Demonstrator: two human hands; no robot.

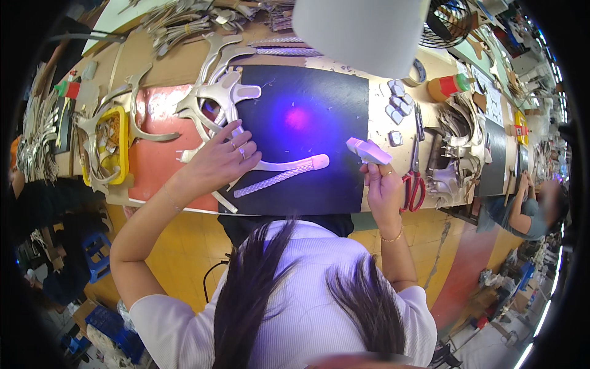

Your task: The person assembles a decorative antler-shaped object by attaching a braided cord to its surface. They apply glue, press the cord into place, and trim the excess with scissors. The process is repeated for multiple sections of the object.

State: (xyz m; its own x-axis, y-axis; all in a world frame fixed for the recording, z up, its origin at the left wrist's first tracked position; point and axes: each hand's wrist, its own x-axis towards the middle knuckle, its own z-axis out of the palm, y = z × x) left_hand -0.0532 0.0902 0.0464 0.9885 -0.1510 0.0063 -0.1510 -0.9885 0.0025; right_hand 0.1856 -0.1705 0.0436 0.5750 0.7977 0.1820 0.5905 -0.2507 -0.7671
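Observation:
My left hand [236, 154] reaches over a pile of pale silver shoe-upper straps [224, 95], its fingers stretched out and partly apart. Its thumb is hidden. Beneath it, a pale strap with a braided strip [279, 178] lies on the black mat [332, 92], joined at a rounded end. My right hand [382, 190] is raised at the mat's right edge, fingers closed on a few small silvery pieces [369, 151] that look stacked. Similar small rounded silver pieces [396, 111] rest on the table farther back on the right.
Red-handled scissors [413, 187] lie right of my right hand. A white lamp head [362, 31] hangs over the far side. An orange bottle [445, 87] stands back right, a yellow basket [125, 147] at left. More straps [458, 144] pile up at right. Another person [522, 209] sits far right.

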